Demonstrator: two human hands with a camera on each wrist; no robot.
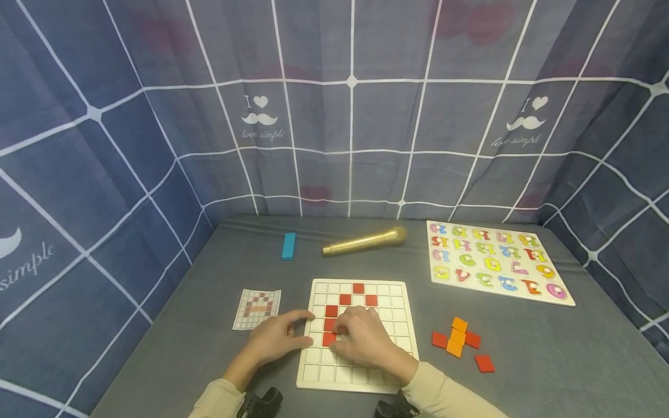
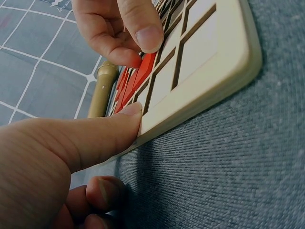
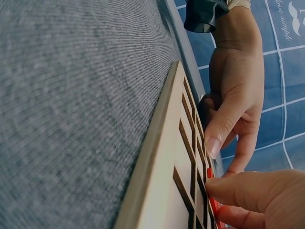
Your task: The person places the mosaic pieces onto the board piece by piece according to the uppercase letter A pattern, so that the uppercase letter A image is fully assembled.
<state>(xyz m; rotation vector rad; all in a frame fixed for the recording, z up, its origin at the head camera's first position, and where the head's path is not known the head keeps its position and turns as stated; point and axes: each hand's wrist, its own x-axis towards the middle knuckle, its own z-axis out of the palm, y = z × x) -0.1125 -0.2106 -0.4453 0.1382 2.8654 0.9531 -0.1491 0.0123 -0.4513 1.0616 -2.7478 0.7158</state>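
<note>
From afar, I'm seeing right grip (image 1: 364, 338) pinching red tile (image 1: 328, 339), lowest of its column, on grid board (image 1: 342, 374); left grip (image 1: 275, 335) (thumb and forefinger parted) touching board's left edge.

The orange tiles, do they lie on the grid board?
No, in the head view the orange tiles lie on the table, to the right of the grid board.

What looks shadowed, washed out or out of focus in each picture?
Head view: the pattern card looks washed out; left wrist: a dark shadow lies on the ribbed cloth beside the grid board; right wrist: the cloth at far left looks soft.
</note>
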